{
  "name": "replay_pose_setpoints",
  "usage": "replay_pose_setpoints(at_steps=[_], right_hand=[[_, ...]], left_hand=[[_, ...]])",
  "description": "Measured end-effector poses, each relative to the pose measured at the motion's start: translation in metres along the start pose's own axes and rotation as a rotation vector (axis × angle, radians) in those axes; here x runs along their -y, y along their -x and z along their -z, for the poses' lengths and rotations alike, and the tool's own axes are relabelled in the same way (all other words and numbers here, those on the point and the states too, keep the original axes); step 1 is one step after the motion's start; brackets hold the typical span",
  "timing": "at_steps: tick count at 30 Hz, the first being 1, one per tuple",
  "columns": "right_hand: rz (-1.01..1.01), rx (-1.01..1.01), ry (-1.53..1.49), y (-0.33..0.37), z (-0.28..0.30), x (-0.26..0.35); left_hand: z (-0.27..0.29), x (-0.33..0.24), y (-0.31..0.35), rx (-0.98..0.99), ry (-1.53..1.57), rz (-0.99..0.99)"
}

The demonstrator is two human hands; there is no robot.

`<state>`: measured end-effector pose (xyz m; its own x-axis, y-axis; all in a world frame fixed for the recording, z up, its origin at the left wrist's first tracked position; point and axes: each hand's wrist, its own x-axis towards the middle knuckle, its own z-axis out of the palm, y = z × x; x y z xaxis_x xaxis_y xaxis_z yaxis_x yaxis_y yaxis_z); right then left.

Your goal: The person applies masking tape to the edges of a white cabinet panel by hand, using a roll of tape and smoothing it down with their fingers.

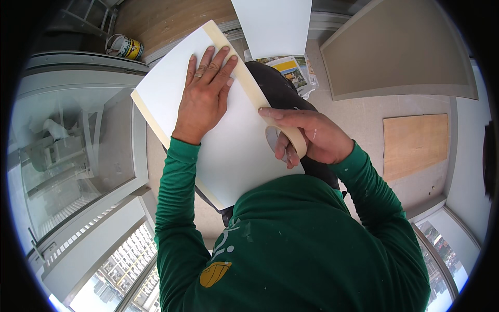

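A white rectangular panel (234,140) rests across my lap, tilted, with cream masking tape along its right and left edges. My left hand (207,93) lies flat near the panel's upper end, fingers stretched out, the fingertips reaching the taped right edge. My right hand (317,132) holds a roll of masking tape (297,140), some fingers passed through its core. The right thumb or forefinger presses on the tape strip (244,83) at the panel's right edge, close to the roll. The strip appears to run from the roll up to the panel's top corner.
Another white panel (273,26) stands ahead over newspapers (293,70) on the floor. A large grey-brown board (397,52) leans at the far right, with a plywood sheet (416,145) on the floor nearer. A glass door (73,140) is on the left; a paint bucket (125,47) stands beyond it.
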<state>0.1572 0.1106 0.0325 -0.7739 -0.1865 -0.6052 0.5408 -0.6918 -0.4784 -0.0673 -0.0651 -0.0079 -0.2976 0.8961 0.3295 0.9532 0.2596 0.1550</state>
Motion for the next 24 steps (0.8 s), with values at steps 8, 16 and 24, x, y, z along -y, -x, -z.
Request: replay_pose_setpoints(at_steps=[8, 16, 24], right_hand=[[0.023, 0.000, -0.012, 0.000, 0.002, -0.004], [0.053, 0.018, -0.048, -0.003, 0.009, -0.011], [0.031, -0.008, -0.035, -0.002, 0.006, -0.006]], left_hand=[[0.001, -0.008, 0.004, 0.018, 0.016, 0.007], [0.003, -0.015, 0.008, 0.038, 0.023, 0.012], [0.002, -0.015, 0.009, 0.030, 0.018, 0.008]])
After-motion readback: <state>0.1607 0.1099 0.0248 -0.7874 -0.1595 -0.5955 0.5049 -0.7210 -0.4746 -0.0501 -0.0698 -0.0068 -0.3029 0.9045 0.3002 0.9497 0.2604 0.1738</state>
